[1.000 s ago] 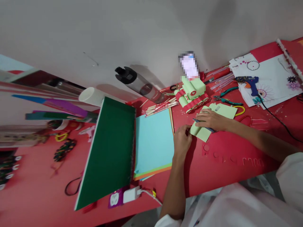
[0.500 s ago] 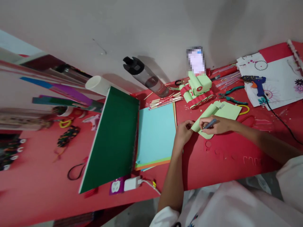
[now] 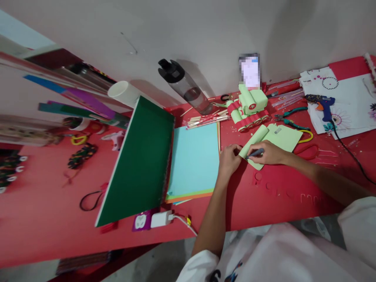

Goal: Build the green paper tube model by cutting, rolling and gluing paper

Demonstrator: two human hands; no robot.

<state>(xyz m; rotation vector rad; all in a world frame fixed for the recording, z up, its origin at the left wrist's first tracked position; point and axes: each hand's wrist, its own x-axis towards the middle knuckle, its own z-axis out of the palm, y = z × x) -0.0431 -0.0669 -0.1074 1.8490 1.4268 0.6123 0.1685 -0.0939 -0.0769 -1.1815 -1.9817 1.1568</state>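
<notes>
My left hand [image 3: 230,161] has its fingers closed on the lower left end of a rolled light green paper [image 3: 255,140]. Its flat part [image 3: 286,138] spreads to the right over the red table. In my right hand [image 3: 268,152] is a dark grey pen [image 3: 256,152], pinched and slanted, its tip down at the paper beside the roll, close to my left fingers. Whether the tip touches the paper I cannot tell. Just beyond the roll stands a light green and red paper model [image 3: 249,107] with a cross on its front.
Pliers [image 3: 290,119], yellow-handled scissors [image 3: 307,136] and a blue glue gun [image 3: 324,105] lie right. A phone [image 3: 250,72] leans at the wall near a water bottle [image 3: 188,88]. Coloured sheets [image 3: 195,160], a green board [image 3: 138,164] and a white charger [image 3: 161,219] are left.
The pen has moved left along the roll, and its tip is now closer to my left fingers. The paper roll looks narrower. The whole view has shifted slightly.
</notes>
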